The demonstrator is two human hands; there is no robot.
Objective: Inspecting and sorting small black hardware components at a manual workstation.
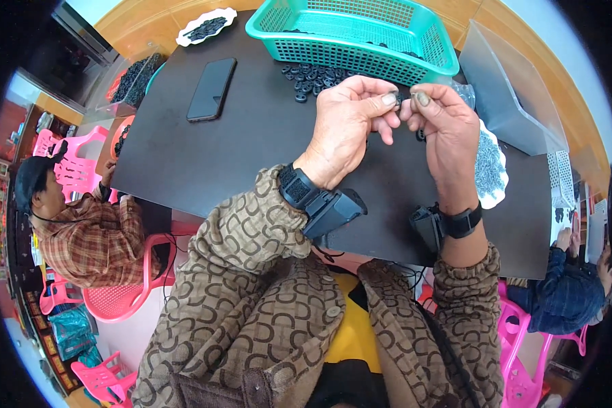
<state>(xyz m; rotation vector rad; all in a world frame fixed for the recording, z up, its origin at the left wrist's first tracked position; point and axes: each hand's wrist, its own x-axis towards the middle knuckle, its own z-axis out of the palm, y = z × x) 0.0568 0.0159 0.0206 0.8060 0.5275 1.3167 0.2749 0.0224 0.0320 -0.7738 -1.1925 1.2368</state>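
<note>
Clothing: the patterned brown jacket (211,285), open over a yellow garment (353,323), is well apart from the green basket (353,60), on its near side.
Wrist straps: one black strap (298,187) on the left wrist and another on the right, each carrying a dark block; both sit nearer than the basket.
Left hand: the left hand (352,122) is just in front of the basket, thumb and forefinger pinching a small black piece (398,100), the lower fingers curled.
Right hand: the right hand (449,126) is before the basket's right end, thumb and forefinger pressed together beside that piece; whether they grip anything cannot be told.
Small black piece: between the two hands, on the basket's near side.
Dish of metal bits: a white dish (498,194) right of the basket and nearer, loaded with many thin grey pieces.
Phone: a dark phone (212,90), lying flat left of the basket.
Pile: loose black pieces (309,83) heaped along the basket's near wall.
Clear bin: a see-through plastic bin (513,88), just right of the basket.
Far dish: a scalloped white dish (206,28) holding black parts, left of the basket.
Co-workers: a person in a plaid shirt (92,234) well left of the basket; another in dark blue (566,292) well right.
</note>
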